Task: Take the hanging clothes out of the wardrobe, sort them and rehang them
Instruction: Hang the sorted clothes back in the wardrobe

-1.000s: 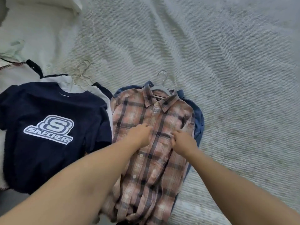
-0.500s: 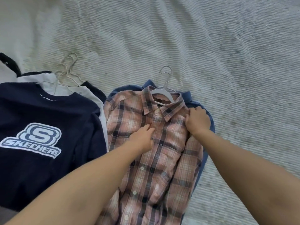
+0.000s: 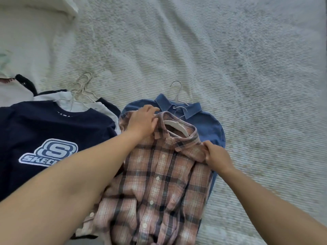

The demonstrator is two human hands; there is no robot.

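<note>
A pink plaid shirt (image 3: 159, 183) on a white hanger (image 3: 177, 126) lies buttoned on the bed. It rests on top of a blue denim shirt (image 3: 207, 124), whose collar and wire hanger hook (image 3: 177, 91) show above it. My left hand (image 3: 143, 121) lies over the plaid shirt's left shoulder, its fingers curled onto the fabric beside the collar. My right hand (image 3: 215, 154) pinches the right shoulder of the plaid shirt.
A navy Skechers T-shirt (image 3: 53, 138) lies to the left on a white garment (image 3: 70, 103), with several wire hangers (image 3: 83, 85) poking out above. The pale textured bed cover (image 3: 212, 50) stretches away ahead and to the right. A pillow (image 3: 35, 7) lies at the top left.
Both hands moved from the plaid shirt's chest up to its shoulders. The plaid shirt has slid toward me, uncovering the denim shirt's collar.
</note>
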